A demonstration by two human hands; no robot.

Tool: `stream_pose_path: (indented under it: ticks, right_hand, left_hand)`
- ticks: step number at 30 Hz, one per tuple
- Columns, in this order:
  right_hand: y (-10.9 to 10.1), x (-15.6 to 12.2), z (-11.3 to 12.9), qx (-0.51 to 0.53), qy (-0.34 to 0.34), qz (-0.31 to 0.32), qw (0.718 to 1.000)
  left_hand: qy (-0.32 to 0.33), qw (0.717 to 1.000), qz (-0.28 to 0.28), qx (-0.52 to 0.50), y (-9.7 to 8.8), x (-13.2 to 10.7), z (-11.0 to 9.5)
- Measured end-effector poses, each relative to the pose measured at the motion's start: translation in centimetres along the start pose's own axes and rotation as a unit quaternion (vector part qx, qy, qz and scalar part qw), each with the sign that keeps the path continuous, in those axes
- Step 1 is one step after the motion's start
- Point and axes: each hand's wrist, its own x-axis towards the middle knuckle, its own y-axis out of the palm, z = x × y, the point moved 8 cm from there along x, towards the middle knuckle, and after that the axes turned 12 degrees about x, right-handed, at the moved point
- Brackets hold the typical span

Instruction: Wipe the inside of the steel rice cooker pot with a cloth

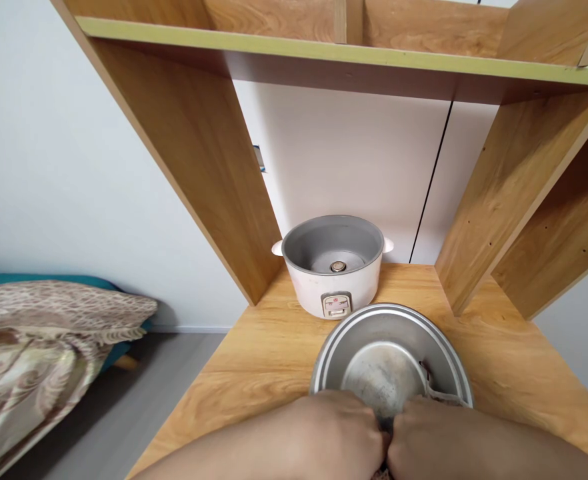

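Note:
In the head view, my left hand [344, 427] and my right hand [434, 433] are both closed. Their knuckles come together over the near side of a silver metal inner pot [389, 367], whose floor looks stained. A cloth [447, 399] with a pale edge shows beside my right fist, and a patterned scrap of it appears below, between the hands. My fingers are mostly hidden behind the backs of my hands. Just beyond the pot stands a white rice cooker body [337, 273] with no lid, its grey inside and round centre sensor visible.
The wooden desk [244, 360] runs under everything. Upright panels [194, 167] rise on both sides, with a shelf [344, 53] across the top. To the left, a bed [49, 333] with patterned covers stands against the wall.

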Motion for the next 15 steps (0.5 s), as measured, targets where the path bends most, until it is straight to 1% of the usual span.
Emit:
stream_pose_path:
  ticks: [3,6,8,11,15]
  right_hand:
    - [-0.46,0.0,0.36,-0.031,0.003,-0.005,1.0]
    - [-0.67,0.05,0.26,-0.016,0.019,-0.016,1.0]
    - [-0.62,0.06,0.22,-0.011,0.023,-0.011,1.0]
    - [-0.45,0.0,0.12,-0.013,0.026,0.004,1.0]
    - [-0.16,-0.11,-0.03,0.018,0.023,0.017,0.999]
  left_hand:
    - [-0.005,1.0,-0.01,0.009,-0.19,-0.19,0.07]
    - [-0.006,1.0,-0.008,0.014,-0.17,-0.27,0.19]
    - [-0.01,1.0,0.006,0.015,-0.04,-0.24,0.33]
    - [-0.018,1.0,0.01,0.01,-0.23,-0.21,0.37]
    - [-0.01,1.0,-0.006,-0.001,-0.71,-0.31,-0.06]
